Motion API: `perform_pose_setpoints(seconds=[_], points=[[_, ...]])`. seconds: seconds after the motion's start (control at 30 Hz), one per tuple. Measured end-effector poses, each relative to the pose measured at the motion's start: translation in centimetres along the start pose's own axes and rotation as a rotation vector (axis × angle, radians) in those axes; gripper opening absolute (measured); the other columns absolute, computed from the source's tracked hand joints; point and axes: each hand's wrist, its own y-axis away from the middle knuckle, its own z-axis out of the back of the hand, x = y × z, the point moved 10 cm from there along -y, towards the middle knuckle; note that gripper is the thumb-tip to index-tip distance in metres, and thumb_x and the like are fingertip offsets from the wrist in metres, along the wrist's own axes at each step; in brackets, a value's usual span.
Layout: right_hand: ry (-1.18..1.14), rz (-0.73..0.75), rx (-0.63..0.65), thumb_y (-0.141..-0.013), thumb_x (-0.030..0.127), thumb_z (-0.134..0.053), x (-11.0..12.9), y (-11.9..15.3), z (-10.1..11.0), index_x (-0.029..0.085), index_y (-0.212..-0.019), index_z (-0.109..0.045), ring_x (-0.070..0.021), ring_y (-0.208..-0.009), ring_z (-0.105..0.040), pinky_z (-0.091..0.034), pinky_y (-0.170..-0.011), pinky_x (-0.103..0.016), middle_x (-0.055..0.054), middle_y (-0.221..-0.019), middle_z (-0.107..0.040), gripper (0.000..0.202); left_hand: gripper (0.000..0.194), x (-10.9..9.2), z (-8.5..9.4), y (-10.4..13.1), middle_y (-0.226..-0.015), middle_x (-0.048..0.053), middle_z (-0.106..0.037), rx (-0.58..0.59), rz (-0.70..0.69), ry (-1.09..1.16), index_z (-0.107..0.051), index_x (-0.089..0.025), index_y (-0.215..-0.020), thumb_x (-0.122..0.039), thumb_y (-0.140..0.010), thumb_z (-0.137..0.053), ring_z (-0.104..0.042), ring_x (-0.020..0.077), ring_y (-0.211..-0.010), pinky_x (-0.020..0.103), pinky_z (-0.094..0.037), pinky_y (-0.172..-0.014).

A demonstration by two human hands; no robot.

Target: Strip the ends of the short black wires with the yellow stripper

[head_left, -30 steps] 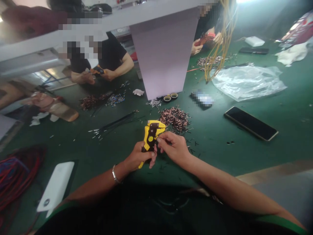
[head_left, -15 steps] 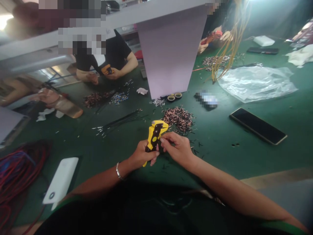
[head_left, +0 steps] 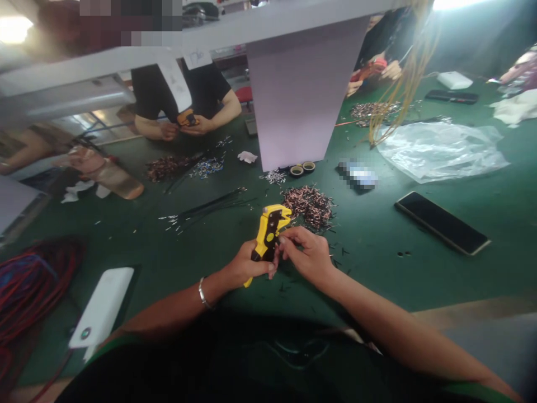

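A yellow and black wire stripper (head_left: 268, 232) is wrapped in the fingers of my left hand (head_left: 247, 263), its jaws pointing up and to the right. Close beside the tool, my right hand (head_left: 310, 252) is closed in a pinch. Whatever lies between its thumb and forefinger is too small to make out. Just beyond the jaws is a heap of short copper-and-black wire pieces (head_left: 308, 204). A bundle of thin black wires with pale ends (head_left: 205, 207) lies to the left of the tool.
Two tape rolls (head_left: 296, 170) and small silvery pieces (head_left: 274, 177) lie by a pale panel (head_left: 302, 101). A phone (head_left: 442, 223) and clear plastic bag (head_left: 440, 148) are at right; a white power bank (head_left: 103, 305) and red cable coil (head_left: 37, 285) at left. Co-workers' hands (head_left: 199, 124) hold tools opposite.
The view has shifted slightly. The stripper's jaws show a wider gap, and my right hand stays close beside the tool. Across the table, a co-worker's two hands have come closer together.
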Motion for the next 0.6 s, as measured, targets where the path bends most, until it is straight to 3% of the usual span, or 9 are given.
perform_pose_setpoints(seconds=[0.17, 0.3, 0.6], points=[[-0.026, -0.058, -0.06, -0.085, 0.022, -0.058, -0.4, -0.3, 1.1, 0.022, -0.075, -0.062, -0.0111, -0.045, -0.063, -0.049, -0.05, -0.023, 0.003, -0.059, -0.065, 0.011, 0.044, -0.4, 1.5, 0.0, -0.079, 0.003, -0.066, -0.087, -0.066, 0.034, -0.06, -0.012, -0.104, -0.025, -0.067, -0.08, -0.062, 0.0152, -0.065, 0.031, -0.05, -0.066], [-0.189, -0.155, -0.039, -0.084, 0.025, -0.061, -1.1, -0.5, 0.9, 0.021, -0.076, -0.062, -0.0114, -0.042, -0.062, -0.049, -0.046, -0.023, 0.003, -0.057, -0.066, 0.009, 0.044, -0.9, 2.4, -0.1, -0.082, 0.002, -0.065, -0.144, -0.082, 0.05, -0.058, -0.013, -0.109, -0.023, -0.071, -0.077, -0.062, 0.0157, -0.067, 0.033, -0.051, -0.068], [-0.595, -0.345, 0.042, -0.082, 0.037, -0.07, -2.8, -0.4, -0.8, 0.019, -0.075, -0.062, -0.0122, -0.042, -0.062, -0.051, -0.045, -0.025, 0.001, -0.058, -0.068, 0.021, 0.036, -2.5, 1.7, -0.2, -0.092, 0.007, -0.068, -0.074, -0.08, 0.207, -0.06, -0.013, -0.107, -0.019, -0.072, -0.069, -0.064, 0.0169, -0.068, 0.035, -0.052, -0.069]])
